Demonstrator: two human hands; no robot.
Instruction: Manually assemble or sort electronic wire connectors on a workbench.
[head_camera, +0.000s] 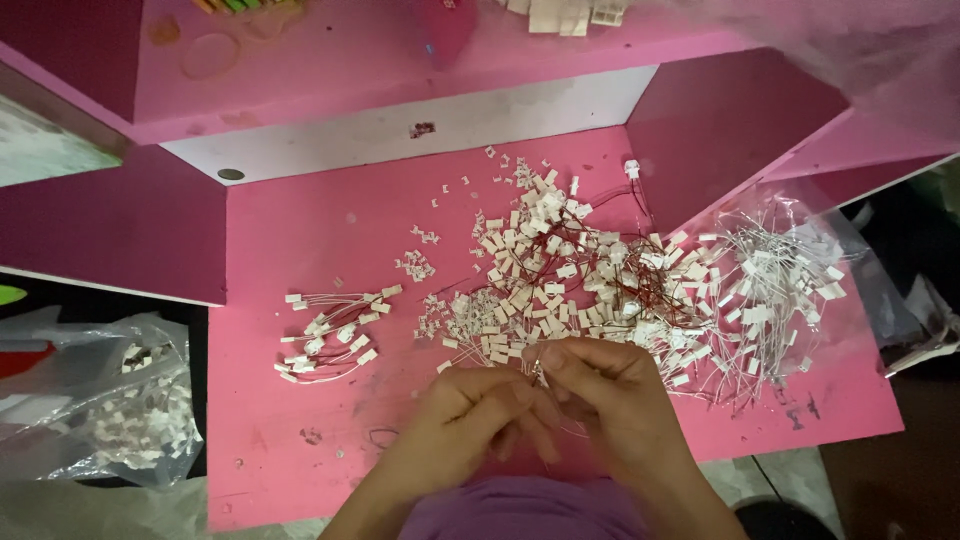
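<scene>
My left hand (470, 415) and my right hand (605, 390) meet near the front edge of a pink table (300, 230). Their fingertips pinch a small white connector on thin wires (537, 362) between them; the piece is mostly hidden by fingers. Just beyond the hands spreads a big tangle of white connectors with red and white wires (570, 280). A small sorted bundle of white-wired connectors (330, 335) lies to the left of my left hand.
Loose tiny white clips (420, 262) are scattered mid-table. A clear plastic sheet with more wired connectors (780, 290) lies at right. A plastic bag of white parts (130, 410) sits off the table's left. A pink shelf (400, 60) overhangs the back.
</scene>
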